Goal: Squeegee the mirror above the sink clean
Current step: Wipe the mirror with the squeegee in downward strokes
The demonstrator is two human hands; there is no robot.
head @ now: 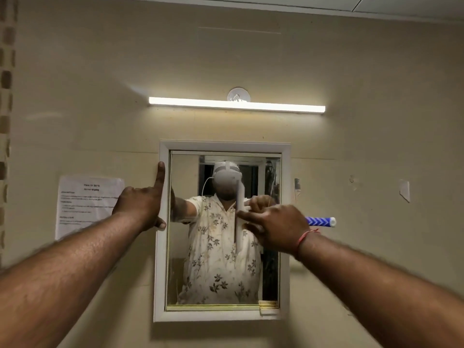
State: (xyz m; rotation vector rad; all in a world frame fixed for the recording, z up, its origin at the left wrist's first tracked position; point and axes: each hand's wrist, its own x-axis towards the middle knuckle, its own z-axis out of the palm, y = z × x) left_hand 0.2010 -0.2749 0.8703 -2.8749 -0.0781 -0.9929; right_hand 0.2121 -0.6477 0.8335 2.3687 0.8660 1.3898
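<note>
A white-framed mirror [160,272] hangs on the beige wall straight ahead. My left hand [141,200] grips its left frame edge, forefinger pointing straight up along the frame and thumb hooked underneath. My right hand [273,228] holds a squeegee against the glass at mid height. Its blue-and-white handle [320,221] sticks out to the right past my wrist. The pale blade [238,197] stands upright on the glass left of my fingers. A person's reflection fills the glass. No sink is in view.
A lit tube lamp [237,104] is mounted above the mirror. A printed paper sheet [88,204] is stuck to the wall left of it. A torn scrap [404,190] and a small fitting [297,184] are on the wall to the right.
</note>
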